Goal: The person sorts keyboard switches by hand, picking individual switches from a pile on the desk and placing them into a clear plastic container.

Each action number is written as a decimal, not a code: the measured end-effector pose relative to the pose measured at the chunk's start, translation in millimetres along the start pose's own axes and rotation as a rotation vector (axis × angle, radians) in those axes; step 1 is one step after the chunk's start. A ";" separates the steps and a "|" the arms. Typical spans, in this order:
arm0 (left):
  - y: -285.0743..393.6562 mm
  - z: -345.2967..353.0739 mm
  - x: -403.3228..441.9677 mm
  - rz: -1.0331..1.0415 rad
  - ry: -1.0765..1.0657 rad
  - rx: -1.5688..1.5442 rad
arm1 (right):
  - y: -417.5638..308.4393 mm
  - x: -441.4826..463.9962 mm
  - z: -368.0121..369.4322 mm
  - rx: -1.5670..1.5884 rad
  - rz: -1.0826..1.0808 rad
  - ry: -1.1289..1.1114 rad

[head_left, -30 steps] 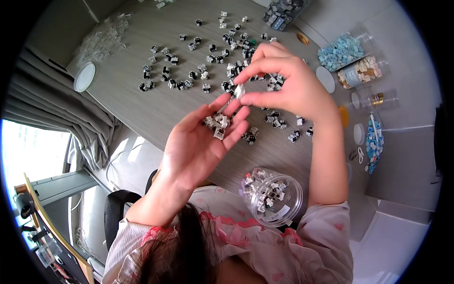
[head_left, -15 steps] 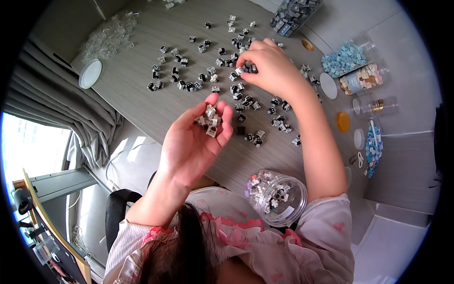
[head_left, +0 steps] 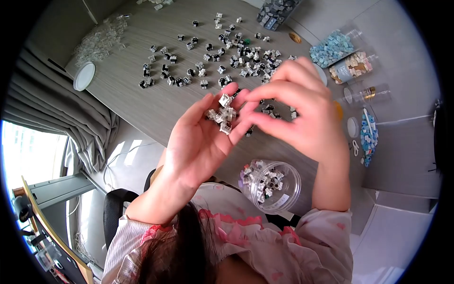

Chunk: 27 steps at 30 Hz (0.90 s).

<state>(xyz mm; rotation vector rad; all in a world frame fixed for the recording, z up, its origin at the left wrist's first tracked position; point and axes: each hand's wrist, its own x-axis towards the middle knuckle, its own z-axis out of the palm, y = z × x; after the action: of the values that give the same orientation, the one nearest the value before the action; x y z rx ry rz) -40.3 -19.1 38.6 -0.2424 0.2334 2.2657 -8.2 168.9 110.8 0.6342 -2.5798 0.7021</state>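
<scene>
Palm up and cupped, my left hand [head_left: 191, 137] holds several white keyboard switches [head_left: 222, 115] in its palm and between its curled fingers. My right hand [head_left: 302, 106] is close against the left fingertips, thumb and forefinger apart, slightly blurred; nothing shows between them. Beyond both hands, many black-and-clear switches [head_left: 173, 80] lie scattered on the grey table, some partly hidden by my right hand. Near my body, a clear jar [head_left: 299, 187] lies tilted with its mouth facing up and right, and more switches are inside it.
Clear plastic parts [head_left: 101, 40] lie heaped at the far left by a white lid [head_left: 84, 76]. To the right are a jar of blue keycaps [head_left: 332, 47], another of pale keycaps [head_left: 353, 67], and a bag of blue pieces [head_left: 368, 137]. A jar of grey keycaps [head_left: 275, 14] stands behind.
My right hand has come from the scattered switches towards me, to my left fingertips, and its finger and thumb have parted. My left hand has shifted slightly right.
</scene>
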 end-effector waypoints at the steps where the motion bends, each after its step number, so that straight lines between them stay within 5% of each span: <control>1: -2.6 4.9 -3.1 -0.007 0.025 -0.031 | -0.1 -9.7 -4.3 0.014 0.067 0.041; 7: -19.9 11.1 -16.6 -0.093 -0.084 -0.130 | -1.5 -70.1 -21.9 0.152 0.337 0.266; 17: -58.6 37.8 -23.7 -0.027 -0.036 0.291 | 17.2 -110.3 -0.8 0.356 0.471 0.515; 21: -63.1 33.0 -31.0 0.170 -0.246 0.856 | 41.6 -117.2 2.1 0.402 0.512 0.605; 24: -65.1 39.4 -36.5 0.520 -0.566 1.601 | 54.9 -121.7 3.5 0.417 0.554 0.628; 27: -80.2 32.1 -34.4 0.713 -0.691 1.846 | 64.7 -122.6 5.0 0.334 0.520 0.573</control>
<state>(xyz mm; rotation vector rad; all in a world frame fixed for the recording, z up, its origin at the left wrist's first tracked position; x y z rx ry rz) 39.7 15.3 71.1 1.6897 1.9731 1.6173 57.9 255.2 24.6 -0.1663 -2.0941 1.2790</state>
